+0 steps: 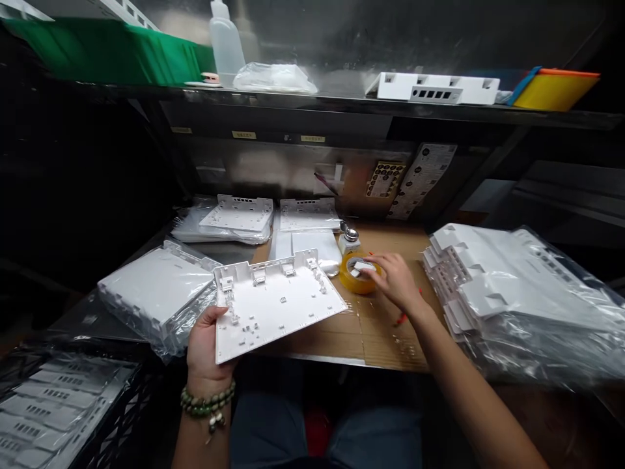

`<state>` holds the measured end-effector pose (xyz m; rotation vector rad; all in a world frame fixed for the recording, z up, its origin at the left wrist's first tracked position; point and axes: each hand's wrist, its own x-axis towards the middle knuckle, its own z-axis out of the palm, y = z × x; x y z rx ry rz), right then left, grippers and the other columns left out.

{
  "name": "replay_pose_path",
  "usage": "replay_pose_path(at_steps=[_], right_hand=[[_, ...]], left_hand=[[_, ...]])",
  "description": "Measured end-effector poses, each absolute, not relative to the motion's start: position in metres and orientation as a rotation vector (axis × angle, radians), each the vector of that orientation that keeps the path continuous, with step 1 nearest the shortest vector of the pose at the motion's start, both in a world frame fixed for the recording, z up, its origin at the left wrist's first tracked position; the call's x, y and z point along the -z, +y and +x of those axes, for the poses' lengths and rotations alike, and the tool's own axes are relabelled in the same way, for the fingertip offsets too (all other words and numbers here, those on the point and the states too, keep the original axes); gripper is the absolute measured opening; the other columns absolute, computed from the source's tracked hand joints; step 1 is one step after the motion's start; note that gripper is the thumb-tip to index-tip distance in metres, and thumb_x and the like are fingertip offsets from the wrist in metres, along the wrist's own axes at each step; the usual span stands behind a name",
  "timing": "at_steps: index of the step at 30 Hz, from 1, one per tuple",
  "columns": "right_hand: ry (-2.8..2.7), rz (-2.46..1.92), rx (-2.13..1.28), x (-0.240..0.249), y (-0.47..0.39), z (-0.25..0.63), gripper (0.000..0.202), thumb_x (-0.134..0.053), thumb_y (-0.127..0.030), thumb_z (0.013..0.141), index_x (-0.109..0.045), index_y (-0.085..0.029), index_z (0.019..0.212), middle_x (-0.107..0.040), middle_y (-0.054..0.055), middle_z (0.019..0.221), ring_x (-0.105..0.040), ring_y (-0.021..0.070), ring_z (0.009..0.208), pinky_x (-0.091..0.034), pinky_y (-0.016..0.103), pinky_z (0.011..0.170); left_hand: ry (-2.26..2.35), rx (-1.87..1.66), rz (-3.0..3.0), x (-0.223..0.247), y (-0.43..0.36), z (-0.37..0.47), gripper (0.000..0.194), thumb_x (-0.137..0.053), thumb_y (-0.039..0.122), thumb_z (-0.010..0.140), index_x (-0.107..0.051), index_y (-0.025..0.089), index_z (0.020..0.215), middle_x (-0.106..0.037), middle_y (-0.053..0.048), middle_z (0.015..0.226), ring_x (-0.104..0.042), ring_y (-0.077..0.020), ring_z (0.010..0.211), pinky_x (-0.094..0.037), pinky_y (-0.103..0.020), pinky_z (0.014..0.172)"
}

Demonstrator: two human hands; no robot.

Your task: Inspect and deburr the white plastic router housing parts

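Observation:
A white plastic housing (278,306), its inner side with clips and posts facing up, is held at its left edge by my left hand (209,342), thumb on top. My right hand (393,280) reaches over a roll of yellow tape (359,286), its fingertips at a small white piece (364,266) in the ring's centre. Whether the fingers grip that piece is too small to tell. Just behind the roll stands a small bottle with a metal cap (349,240).
Bagged white housings are stacked on the right (527,280) and left (159,283); more lie at the back (239,213). A crate of housings (53,404) is at lower left. Overhead, a shelf (336,103) carries a green bin (107,55), a squeeze bottle (226,42) and a yellow container (556,90).

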<state>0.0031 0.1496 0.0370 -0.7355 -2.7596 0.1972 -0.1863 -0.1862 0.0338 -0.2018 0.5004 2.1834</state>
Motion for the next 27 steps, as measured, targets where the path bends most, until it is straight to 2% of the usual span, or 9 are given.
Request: replay_pose_path(at_steps=[4, 9, 13, 15, 17, 22, 27], right_hand=[[-2.859, -0.961, -0.065, -0.035, 0.176, -0.035, 0.037, -0.076, -0.037, 0.09, -0.075, -0.01, 0.115, -0.07, 0.021, 0.119, -0.061, 0.0372, 0.12, -0.05, 0.045, 0.098], [-2.969, -1.044, 0.028, -0.037, 0.17, -0.044, 0.03, -0.076, -0.03, 0.089, -0.073, -0.012, 0.113, -0.072, 0.019, 0.115, -0.067, 0.0337, 0.109, -0.048, 0.041, 0.092], [-3.003, -1.087, 0.053, -0.044, 0.16, -0.038, 0.018, -0.061, -0.021, 0.096, -0.073, -0.013, 0.107, -0.072, 0.019, 0.108, -0.071, 0.0311, 0.1, -0.049, 0.036, 0.082], [-2.982, -1.109, 0.056, -0.051, 0.159, -0.036, 0.023, -0.052, -0.019, 0.099, -0.072, -0.012, 0.108, -0.07, 0.02, 0.112, -0.072, 0.0299, 0.095, -0.049, 0.035, 0.078], [-2.926, -1.12, 0.059, -0.061, 0.163, -0.037, 0.029, -0.045, -0.021, 0.102, -0.068, -0.012, 0.118, -0.065, 0.021, 0.122, -0.072, 0.0294, 0.095, -0.049, 0.035, 0.078], [-2.785, -1.084, 0.013, -0.077, 0.18, -0.062, 0.038, -0.035, -0.023, 0.105, -0.053, -0.01, 0.136, -0.06, 0.021, 0.134, -0.06, 0.0301, 0.122, -0.047, 0.035, 0.096], [-2.754, -1.04, -0.067, -0.071, 0.19, -0.092, 0.041, -0.034, -0.03, 0.107, -0.055, -0.009, 0.135, -0.062, 0.02, 0.133, -0.057, 0.0294, 0.124, -0.044, 0.035, 0.101]], left_hand=[[0.447, -2.231, -0.157, -0.031, -0.19, -0.184, 0.05, -0.045, 0.016, 0.088, -0.069, 0.009, 0.131, -0.079, -0.016, 0.113, -0.063, -0.0368, 0.129, -0.04, -0.061, 0.118], [0.363, -2.123, -0.024, -0.018, -0.202, -0.196, 0.043, -0.042, 0.026, 0.095, -0.079, 0.009, 0.109, -0.079, -0.017, 0.107, -0.063, -0.037, 0.129, -0.034, -0.062, 0.121], [0.321, -2.118, 0.014, -0.013, -0.202, -0.2, 0.043, -0.042, 0.025, 0.095, -0.081, 0.009, 0.103, -0.079, -0.018, 0.107, -0.061, -0.0372, 0.131, -0.035, -0.061, 0.121], [0.26, -2.107, 0.056, -0.011, -0.199, -0.199, 0.042, -0.043, 0.025, 0.095, -0.081, 0.009, 0.103, -0.08, -0.018, 0.104, -0.061, -0.0373, 0.132, -0.035, -0.061, 0.121], [0.201, -2.093, 0.077, -0.007, -0.196, -0.199, 0.042, -0.043, 0.025, 0.095, -0.081, 0.01, 0.104, -0.081, -0.017, 0.1, -0.061, -0.0372, 0.132, -0.036, -0.061, 0.121], [0.259, -2.1, -0.085, -0.012, -0.184, -0.192, 0.041, -0.043, 0.023, 0.095, -0.079, 0.009, 0.106, -0.081, -0.017, 0.093, -0.067, -0.0382, 0.124, -0.041, -0.062, 0.118], [0.442, -2.101, -0.319, -0.046, -0.169, -0.177, 0.048, -0.044, 0.024, 0.094, -0.066, 0.005, 0.133, -0.08, -0.019, 0.105, -0.071, -0.0397, 0.116, -0.047, -0.062, 0.112]])
